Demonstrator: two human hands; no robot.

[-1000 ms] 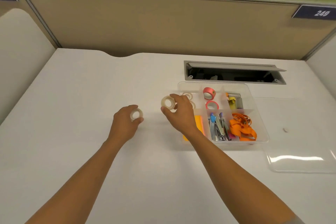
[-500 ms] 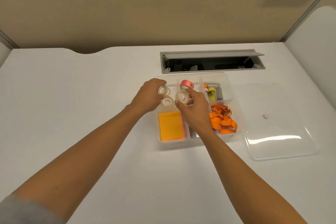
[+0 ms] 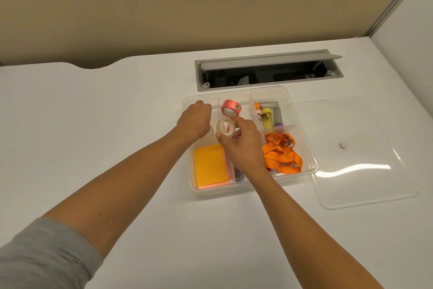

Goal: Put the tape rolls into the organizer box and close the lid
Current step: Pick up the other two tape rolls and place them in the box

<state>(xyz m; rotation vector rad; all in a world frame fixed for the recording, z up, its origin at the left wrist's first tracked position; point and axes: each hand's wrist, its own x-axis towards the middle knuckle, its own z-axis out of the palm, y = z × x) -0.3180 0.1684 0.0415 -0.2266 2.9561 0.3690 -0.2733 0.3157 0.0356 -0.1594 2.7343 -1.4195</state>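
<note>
The job looks partly done. The right hand (image 3: pixel 241 145) pinches one clear tape roll (image 3: pixel 225 127) between thumb and fingertips, held on edge just above the organizer box (image 3: pixel 311 166), over its middle part. The left hand (image 3: pixel 194 120) is curled knuckles-up over the far-left compartment; whether it holds a roll I cannot tell, since its fingers are turned away. A sliver of pale roll (image 3: pixel 211 130) shows just beside that hand (too little of it to say more). One pink tape roll (image 3: pixel 230 107) already stands in the far-middle compartment.

Still to do, as I judge it: set down the held roll, free the left hand, then fetch the lid (image 3: pixel 365 159), which lies flat on the desk to the right, touching the box.

Counted: two hands, one clear roll held, one pink roll, one lid, one stack of orange sticky notes (image 3: pixel 209 164) near left, one orange lanyard bundle (image 3: pixel 281 155) near right.
</note>
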